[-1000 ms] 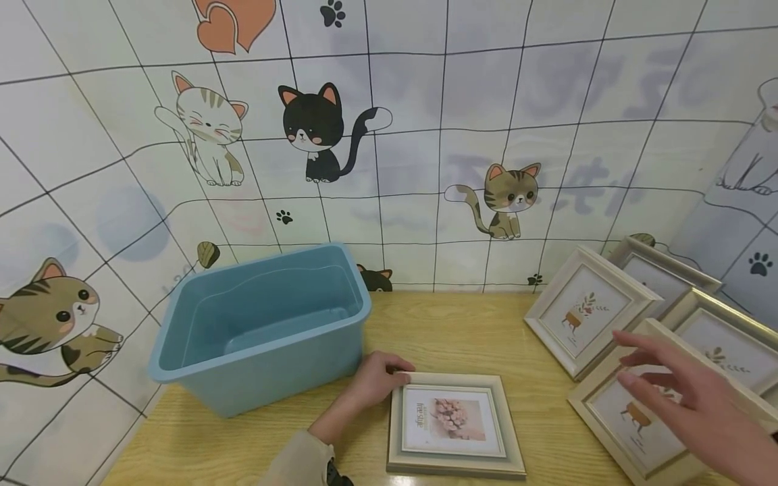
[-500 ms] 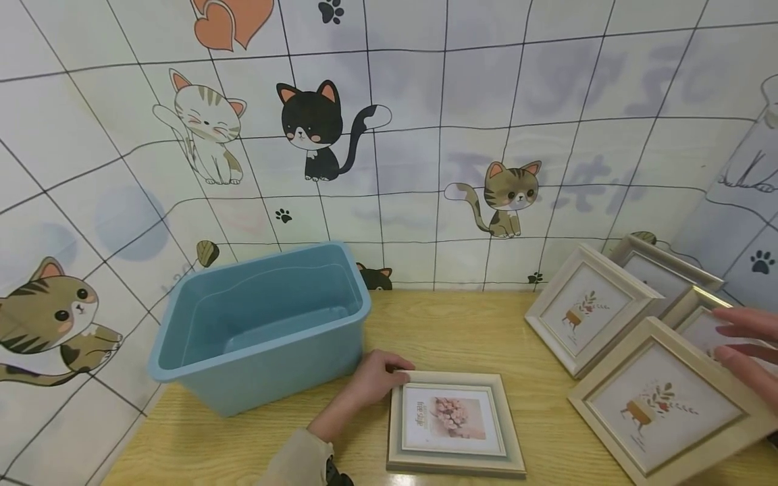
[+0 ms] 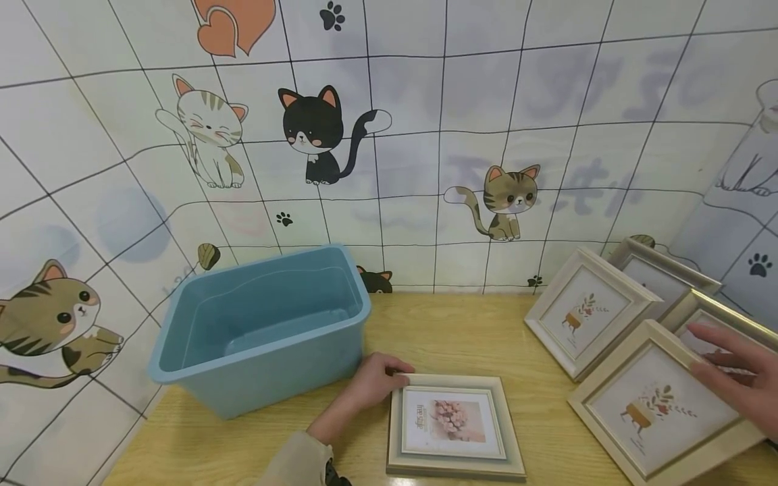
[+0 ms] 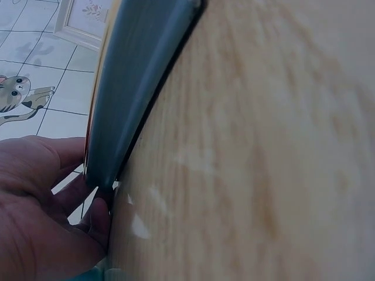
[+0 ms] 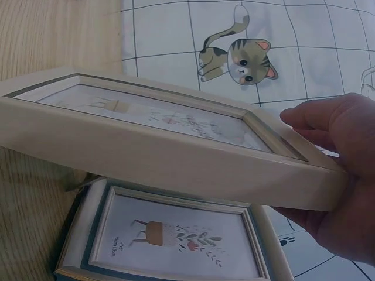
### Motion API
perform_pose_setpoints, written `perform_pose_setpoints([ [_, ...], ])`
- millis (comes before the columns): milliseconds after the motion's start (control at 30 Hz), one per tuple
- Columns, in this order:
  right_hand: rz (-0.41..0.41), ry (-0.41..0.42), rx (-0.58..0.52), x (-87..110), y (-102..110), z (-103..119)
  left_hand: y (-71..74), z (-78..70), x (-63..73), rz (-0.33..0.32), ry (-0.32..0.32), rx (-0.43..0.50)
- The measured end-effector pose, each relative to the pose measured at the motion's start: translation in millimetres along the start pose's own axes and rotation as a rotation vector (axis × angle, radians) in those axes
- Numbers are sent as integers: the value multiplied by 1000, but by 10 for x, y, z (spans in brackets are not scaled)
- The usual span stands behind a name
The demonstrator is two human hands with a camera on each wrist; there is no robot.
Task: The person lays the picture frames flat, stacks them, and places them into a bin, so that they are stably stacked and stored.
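Observation:
A cream picture frame [image 3: 515, 445] with a pink-flower print lies on the table. My left hand [image 3: 375, 381] pinches its upper left corner; in the left wrist view the fingers [image 4: 70, 152] lie around the edge of that frame [image 4: 132, 88]. To the right, a cream picture frame [image 3: 608, 432] with a potted-plant print leans at a slant. My right hand [image 3: 744, 378] holds its upper right side. The right wrist view has this frame [image 5: 176, 158] running between the fingers [image 5: 310, 114] and the rest of the right hand.
A blue plastic tub [image 3: 261, 364] stands at the left beside my left hand. Behind the front frame lean a whitish frame [image 3: 553, 297], a gold-edged frame [image 3: 738, 310] and a silvery frame [image 3: 693, 268]. A cat-patterned wall covering [image 3: 407, 169] encloses the table [image 3: 450, 331].
My right hand has moved right from in front of the leaning frame's print, then back left a little onto that frame's upper right side. My left hand has not moved.

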State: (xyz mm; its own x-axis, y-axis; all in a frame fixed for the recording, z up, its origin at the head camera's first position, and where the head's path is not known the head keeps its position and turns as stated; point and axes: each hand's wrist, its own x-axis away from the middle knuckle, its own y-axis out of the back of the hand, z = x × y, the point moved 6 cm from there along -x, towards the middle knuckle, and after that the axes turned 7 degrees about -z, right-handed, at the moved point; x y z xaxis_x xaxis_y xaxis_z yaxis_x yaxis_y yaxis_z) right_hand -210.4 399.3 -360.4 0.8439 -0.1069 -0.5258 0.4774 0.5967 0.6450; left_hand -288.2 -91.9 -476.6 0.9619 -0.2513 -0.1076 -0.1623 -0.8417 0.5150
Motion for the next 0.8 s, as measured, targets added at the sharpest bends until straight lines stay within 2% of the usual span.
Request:
perform_pose_setpoints([
  [67,77,-30,47,15,-40,38,-3,5,-2,-1,1,2],
  [167,150,-64,102,15,-75,85,-3,8,-8,-3,-7,9],
  [300,175,-57,175,26,-97,121,0,19,-9,-2,-11,9],
  [500,99,-17,141,75,-72,124,-2,28,3,-3,-2,7],
  [633,63,-27,80,135,-60,79,1,-5,23,-10,-32,-13],
  [700,28,-33,0,170,-41,72,7,-29,47,-12,-51,-30],
  [800,-24,-36,-126,202,3,98,24,-103,86,-22,-114,-93],
])
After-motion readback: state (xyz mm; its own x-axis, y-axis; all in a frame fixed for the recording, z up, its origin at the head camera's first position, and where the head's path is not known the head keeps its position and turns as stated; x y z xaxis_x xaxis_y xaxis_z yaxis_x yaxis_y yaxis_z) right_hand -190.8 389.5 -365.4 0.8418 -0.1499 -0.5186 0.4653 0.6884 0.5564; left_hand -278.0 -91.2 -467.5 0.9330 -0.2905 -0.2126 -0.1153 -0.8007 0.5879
